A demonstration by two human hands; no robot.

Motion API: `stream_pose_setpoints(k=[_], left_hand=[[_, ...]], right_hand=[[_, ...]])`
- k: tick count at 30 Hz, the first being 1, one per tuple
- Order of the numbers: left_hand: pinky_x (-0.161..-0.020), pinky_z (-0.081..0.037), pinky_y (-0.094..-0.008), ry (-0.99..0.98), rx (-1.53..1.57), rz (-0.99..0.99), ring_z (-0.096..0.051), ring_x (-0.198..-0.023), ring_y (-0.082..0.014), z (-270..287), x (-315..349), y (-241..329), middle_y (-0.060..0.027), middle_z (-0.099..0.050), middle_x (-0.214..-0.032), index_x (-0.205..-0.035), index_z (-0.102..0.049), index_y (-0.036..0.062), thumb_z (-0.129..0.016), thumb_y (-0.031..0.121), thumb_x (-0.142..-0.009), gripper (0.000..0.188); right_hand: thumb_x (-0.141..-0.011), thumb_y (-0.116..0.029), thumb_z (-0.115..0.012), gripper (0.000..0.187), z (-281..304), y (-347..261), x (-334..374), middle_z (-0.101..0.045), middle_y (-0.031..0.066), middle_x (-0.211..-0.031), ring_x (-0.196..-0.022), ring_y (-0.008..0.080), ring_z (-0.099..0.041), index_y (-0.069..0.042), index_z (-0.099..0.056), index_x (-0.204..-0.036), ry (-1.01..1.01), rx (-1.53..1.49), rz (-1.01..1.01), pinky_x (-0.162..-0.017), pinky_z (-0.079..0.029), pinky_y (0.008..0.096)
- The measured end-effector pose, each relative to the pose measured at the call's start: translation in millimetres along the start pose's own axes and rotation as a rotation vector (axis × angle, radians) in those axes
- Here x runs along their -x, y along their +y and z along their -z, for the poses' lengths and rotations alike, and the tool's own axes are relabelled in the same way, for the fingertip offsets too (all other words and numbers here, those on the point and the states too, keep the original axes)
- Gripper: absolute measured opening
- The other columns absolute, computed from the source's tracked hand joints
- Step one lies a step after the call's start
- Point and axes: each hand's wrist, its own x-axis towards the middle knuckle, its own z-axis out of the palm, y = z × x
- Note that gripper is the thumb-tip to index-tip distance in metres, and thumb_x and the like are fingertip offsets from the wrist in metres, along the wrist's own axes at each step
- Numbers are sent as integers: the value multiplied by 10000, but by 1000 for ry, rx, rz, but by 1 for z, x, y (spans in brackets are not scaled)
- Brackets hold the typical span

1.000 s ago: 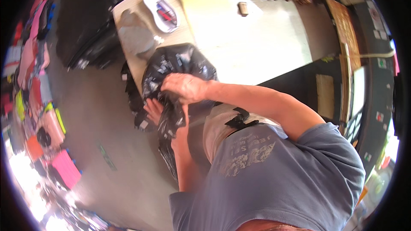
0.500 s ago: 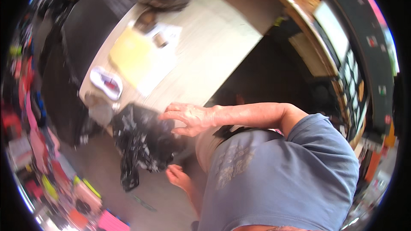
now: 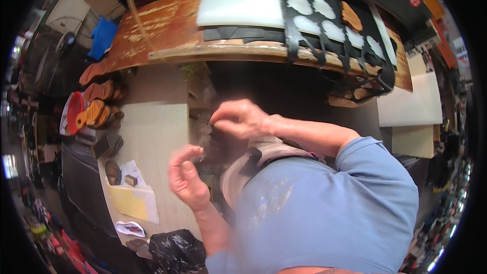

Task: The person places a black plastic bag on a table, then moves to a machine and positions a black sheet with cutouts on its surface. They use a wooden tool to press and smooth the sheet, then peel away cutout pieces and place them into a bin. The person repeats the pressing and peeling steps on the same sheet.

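Observation:
My right hand [image 3: 239, 120] is raised in front of my chest with its fingertips pinched together. My left hand [image 3: 185, 175] is just below and to the left of it, fingers curled toward the thumb. A thin, blurred grey piece [image 3: 205, 139] runs between the two sets of fingertips, and both hands appear to grip it. What it is cannot be made out. A pale beige table [image 3: 154, 137] lies beneath the hands. My blue shirt fills the lower right.
A black plastic bag [image 3: 172, 251] sits at the bottom. Yellow paper [image 3: 129, 203] and small items lie on the table's near end. Orange shoe soles [image 3: 99, 104] are stacked at the left. Ahead is a wooden bench [image 3: 152, 40] with a black cut-out sheet [image 3: 329, 25] and a white board [image 3: 238, 0].
The view has swung from the black bag toward the wooden bench. Both hands have left the bag and risen in front of my chest, pinching a small grey piece.

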Motion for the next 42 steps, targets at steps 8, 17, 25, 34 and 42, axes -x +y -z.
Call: stream_pose_setpoints(k=[8,17,25,34,42], left_hand=[[-780,-520,-388,-489,902,-621,-596,-878,-275,-139,-94,137,-132,-619,-1028,-1111,-630,7,-460,446,-1128,472],[-794,-527,-388,-638,1158,-538,-612,-885,-273,-207,-162,83,-137,-639,-1022,-1096,-643,-5,-477,394,-1113,432],[-807,-534,-388,-599,1295,-531,-627,-890,-271,-221,-224,42,-141,-656,-1016,-1083,-655,-15,-492,348,-1099,398],[-820,-541,-388,-640,1401,-516,-643,-896,-269,-261,-270,28,-145,-676,-1010,-1069,-668,-26,-509,296,-1084,359],[-833,-548,-387,-707,1458,-453,-658,-902,-267,-292,-276,25,-149,-694,-1005,-1056,-680,-36,-525,250,-1071,326]], right_hand=[[-1035,-115,-702,152,126,23,108,-725,22,-964,-839,87,-671,-8,-733,-1139,540,-148,-465,-786,-567,257],[-973,-116,-733,102,131,22,115,-739,46,-907,-827,116,-691,-22,-762,-1000,669,-58,-726,-749,-563,278],[-937,-81,-732,122,154,54,35,-745,142,-941,-844,317,-734,4,-741,-1024,467,273,-428,-726,-573,386],[-894,-48,-751,123,165,57,-15,-705,176,-911,-836,384,-706,12,-713,-994,420,336,-233,-729,-574,449],[-871,-19,-746,142,196,55,-6,-702,169,-869,-788,377,-692,11,-716,-1007,509,408,-223,-690,-554,442]])
